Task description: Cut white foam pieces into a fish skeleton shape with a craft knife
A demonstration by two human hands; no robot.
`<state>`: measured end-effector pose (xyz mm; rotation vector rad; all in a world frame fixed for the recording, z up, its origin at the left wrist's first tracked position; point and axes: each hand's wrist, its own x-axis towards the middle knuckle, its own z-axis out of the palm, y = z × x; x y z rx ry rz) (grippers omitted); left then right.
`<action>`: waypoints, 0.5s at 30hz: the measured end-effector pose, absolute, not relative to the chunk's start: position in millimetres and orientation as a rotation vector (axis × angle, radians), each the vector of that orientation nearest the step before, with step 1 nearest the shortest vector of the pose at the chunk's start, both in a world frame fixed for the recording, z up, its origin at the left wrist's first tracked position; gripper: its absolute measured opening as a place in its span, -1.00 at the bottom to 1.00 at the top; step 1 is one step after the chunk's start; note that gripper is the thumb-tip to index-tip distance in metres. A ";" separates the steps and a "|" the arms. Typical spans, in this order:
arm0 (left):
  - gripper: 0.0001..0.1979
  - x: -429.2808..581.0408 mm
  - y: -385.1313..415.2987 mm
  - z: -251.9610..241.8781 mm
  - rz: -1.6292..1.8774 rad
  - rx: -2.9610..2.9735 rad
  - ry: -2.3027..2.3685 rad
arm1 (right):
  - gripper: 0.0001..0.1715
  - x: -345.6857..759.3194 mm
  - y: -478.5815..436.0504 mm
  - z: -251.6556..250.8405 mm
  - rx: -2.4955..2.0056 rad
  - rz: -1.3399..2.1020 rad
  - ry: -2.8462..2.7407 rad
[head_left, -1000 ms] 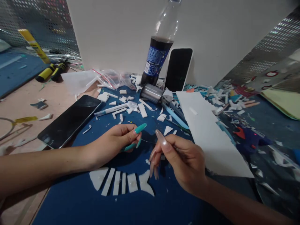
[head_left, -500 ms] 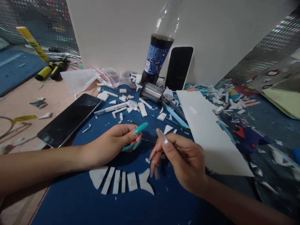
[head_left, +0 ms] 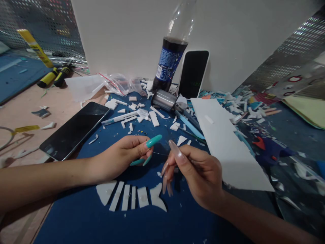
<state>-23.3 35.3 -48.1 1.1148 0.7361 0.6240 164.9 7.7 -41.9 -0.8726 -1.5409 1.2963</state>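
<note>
A fine pale thread runs nearly level between my two hands over the blue mat. My left hand, with long teal nails, pinches one end between thumb and fingers. On the other side, my right hand, with long pinkish nails, is closed in a pinch on the thread; its exact grip is partly hidden. Below them, several flat white pieces lie in a fish-shaped row, from a rounded head piece to a forked tail piece. Small translucent blobs show on some pieces.
White scraps litter the mat's far side. A black phone lies left; a dark bottle and another phone stand behind. A metal cylinder, pen and white sheet are near the right hand. Pliers lie far left.
My left hand has shifted very slightly, its thumb tipping a little to the right. The right hand and the white pieces stay practically where they were.
</note>
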 end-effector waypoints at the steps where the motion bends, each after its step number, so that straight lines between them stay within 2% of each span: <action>1: -0.65 -23.4 35.4 -48.2 0.623 1.116 0.736 | -0.73 164.9 7.9 -41.9 -0.867 1.296 -1.547; 15: -0.64 -22.7 35.0 -49.4 0.615 1.102 0.760 | -0.74 164.8 7.3 -41.3 -0.883 1.326 -1.518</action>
